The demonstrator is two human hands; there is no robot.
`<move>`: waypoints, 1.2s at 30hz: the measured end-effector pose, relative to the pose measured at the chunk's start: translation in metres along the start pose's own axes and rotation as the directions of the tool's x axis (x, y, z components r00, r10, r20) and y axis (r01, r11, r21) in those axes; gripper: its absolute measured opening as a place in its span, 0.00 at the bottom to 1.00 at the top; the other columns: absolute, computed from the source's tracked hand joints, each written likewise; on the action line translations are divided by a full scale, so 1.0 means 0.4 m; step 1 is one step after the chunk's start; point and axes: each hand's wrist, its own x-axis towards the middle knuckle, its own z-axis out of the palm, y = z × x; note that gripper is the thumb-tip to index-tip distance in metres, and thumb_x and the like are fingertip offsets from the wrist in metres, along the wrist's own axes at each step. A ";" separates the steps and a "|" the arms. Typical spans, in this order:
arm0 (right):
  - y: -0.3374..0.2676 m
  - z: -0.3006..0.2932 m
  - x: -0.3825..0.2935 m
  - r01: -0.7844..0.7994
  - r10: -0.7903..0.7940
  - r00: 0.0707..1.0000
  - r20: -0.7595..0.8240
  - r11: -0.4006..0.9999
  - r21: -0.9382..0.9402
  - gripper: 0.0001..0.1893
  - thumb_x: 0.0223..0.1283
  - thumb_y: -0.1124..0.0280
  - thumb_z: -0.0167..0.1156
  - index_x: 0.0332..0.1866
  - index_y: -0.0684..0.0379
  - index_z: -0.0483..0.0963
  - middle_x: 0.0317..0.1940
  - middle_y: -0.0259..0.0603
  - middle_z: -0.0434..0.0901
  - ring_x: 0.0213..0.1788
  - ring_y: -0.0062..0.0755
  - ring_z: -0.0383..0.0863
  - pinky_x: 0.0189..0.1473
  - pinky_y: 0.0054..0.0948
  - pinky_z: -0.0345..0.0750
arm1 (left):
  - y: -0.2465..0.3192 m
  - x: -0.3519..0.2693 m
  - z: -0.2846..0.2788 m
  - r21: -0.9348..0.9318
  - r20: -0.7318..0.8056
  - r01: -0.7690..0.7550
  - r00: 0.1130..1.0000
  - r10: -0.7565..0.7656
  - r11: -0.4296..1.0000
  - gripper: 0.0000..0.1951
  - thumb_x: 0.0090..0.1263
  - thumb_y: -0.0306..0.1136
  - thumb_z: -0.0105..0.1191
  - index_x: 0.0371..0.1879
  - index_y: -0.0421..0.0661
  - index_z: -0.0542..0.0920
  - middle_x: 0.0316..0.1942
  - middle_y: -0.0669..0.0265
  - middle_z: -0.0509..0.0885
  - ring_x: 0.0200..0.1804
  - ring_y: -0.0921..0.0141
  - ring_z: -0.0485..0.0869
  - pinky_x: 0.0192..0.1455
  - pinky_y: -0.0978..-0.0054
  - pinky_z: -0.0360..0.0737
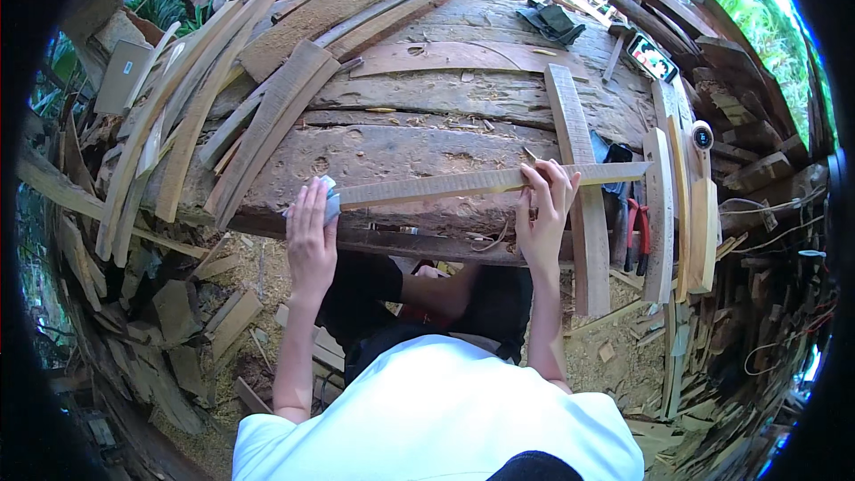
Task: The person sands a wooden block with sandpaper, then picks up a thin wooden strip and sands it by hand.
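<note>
A narrow wooden slat [434, 188] lies crosswise before me over the weathered plank workbench [414, 147]. My left hand [311, 240] is closed around a small light-blue and grey piece [332, 204] at the slat's left end; its exact kind is mostly hidden by the fingers. Further right, my right hand [546, 214] grips the slat between thumb and fingers. A thin, dark-tipped, pencil-like stick [528, 153] shows just beyond those fingertips. Towards its right end, the slat crosses over a thicker wooden board [580, 214] that juts past the bench's near edge.
Red-handled pliers [638, 234] lie right of the board, near upright-lying wooden pieces [658, 214] and a round dial device [702, 136]. A hammer [616, 53], a phone [651, 57] and dark cloth [551, 21] sit farther back. Long boards [280, 127] are piled at left.
</note>
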 end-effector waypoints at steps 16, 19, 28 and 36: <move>-0.509 0.385 -0.377 -0.457 -0.797 -0.366 0.480 0.603 0.654 0.29 0.77 0.48 0.48 0.55 0.68 0.79 0.53 0.55 0.84 0.54 0.50 0.82 0.58 0.44 0.76 | -0.010 0.010 0.018 0.012 -0.059 -0.150 0.987 0.150 0.989 0.26 0.77 0.37 0.49 0.73 0.46 0.67 0.72 0.61 0.71 0.75 0.59 0.67 0.78 0.56 0.60; -0.523 0.407 -0.454 -0.363 -0.742 -0.514 0.430 0.642 0.675 0.30 0.75 0.44 0.48 0.60 0.63 0.79 0.55 0.53 0.83 0.57 0.48 0.81 0.62 0.40 0.74 | -0.006 0.012 0.021 0.008 -0.069 -0.153 0.986 0.153 0.988 0.26 0.77 0.36 0.49 0.73 0.46 0.67 0.71 0.60 0.71 0.75 0.59 0.67 0.78 0.56 0.60; -0.516 0.394 -0.447 -0.302 -0.671 -0.556 0.491 0.713 0.632 0.31 0.72 0.38 0.49 0.60 0.55 0.81 0.58 0.46 0.83 0.61 0.47 0.80 0.64 0.39 0.73 | -0.015 0.006 0.028 0.028 -0.083 -0.145 0.986 0.147 0.989 0.27 0.77 0.35 0.49 0.74 0.49 0.65 0.72 0.62 0.70 0.75 0.60 0.66 0.78 0.55 0.60; -0.518 0.382 -0.442 -0.297 -0.650 -0.544 0.530 0.741 0.603 0.31 0.72 0.40 0.49 0.60 0.55 0.81 0.59 0.47 0.83 0.62 0.48 0.79 0.65 0.40 0.72 | -0.015 0.004 0.031 0.038 -0.088 -0.143 0.985 0.146 0.989 0.25 0.80 0.39 0.45 0.74 0.48 0.65 0.72 0.62 0.69 0.76 0.60 0.65 0.79 0.55 0.59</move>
